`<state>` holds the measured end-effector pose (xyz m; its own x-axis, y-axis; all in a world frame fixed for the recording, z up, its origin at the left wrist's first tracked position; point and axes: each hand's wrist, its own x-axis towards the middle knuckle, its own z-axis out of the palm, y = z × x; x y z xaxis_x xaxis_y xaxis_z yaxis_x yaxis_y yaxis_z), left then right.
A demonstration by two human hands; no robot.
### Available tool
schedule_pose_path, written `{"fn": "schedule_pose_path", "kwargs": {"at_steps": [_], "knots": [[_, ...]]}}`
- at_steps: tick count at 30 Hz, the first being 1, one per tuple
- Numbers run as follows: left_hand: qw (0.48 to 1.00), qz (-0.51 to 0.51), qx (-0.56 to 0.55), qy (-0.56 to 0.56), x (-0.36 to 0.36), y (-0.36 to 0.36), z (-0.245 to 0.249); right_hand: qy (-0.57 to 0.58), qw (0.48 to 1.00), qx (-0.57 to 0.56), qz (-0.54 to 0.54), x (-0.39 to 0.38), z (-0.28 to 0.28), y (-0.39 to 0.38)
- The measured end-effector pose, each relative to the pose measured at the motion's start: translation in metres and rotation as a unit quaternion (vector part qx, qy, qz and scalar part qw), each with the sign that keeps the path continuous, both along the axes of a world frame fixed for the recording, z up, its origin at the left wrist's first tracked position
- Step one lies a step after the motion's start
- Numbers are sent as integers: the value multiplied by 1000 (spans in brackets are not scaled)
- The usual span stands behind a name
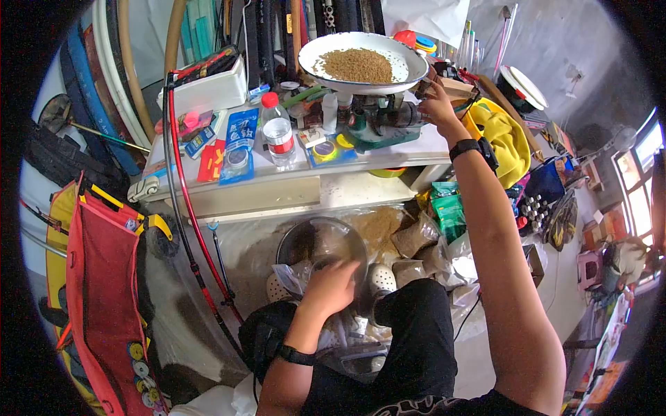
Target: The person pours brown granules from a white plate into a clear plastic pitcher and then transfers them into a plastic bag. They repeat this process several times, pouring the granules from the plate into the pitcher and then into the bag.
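The left hand point(331, 290), its grip too blurred to tell, is over a round dark basin point(290, 239). Brown granules point(357, 66) already lie in the white enamel pan point(411, 68); others lie loose by filled clear plastic bags point(416, 237). The right hand point(440, 104) is at the pan's edge, grip unclear.

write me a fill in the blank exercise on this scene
The left hand is ____ than the right hand. The dish under the brown grain is mostly ____. The plastic bottle has a ____ cap. The cloth beyond the right wrist is ____.

Missing words: lower; white; red; yellow.
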<state>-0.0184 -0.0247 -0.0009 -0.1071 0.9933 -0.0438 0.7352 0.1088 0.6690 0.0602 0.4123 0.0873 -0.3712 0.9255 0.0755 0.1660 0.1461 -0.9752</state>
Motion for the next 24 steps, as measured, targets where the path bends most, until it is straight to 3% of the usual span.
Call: {"fn": "schedule_pose_path", "kwargs": {"at_steps": [11,24], "knots": [[1000,-2,-7,3,0,-1,-5,-71,997,-6,0,-8,11,-16],[1000,-9,-17,10,0,-2,-9,-75,997,12,23,-13,7,-15]]}}
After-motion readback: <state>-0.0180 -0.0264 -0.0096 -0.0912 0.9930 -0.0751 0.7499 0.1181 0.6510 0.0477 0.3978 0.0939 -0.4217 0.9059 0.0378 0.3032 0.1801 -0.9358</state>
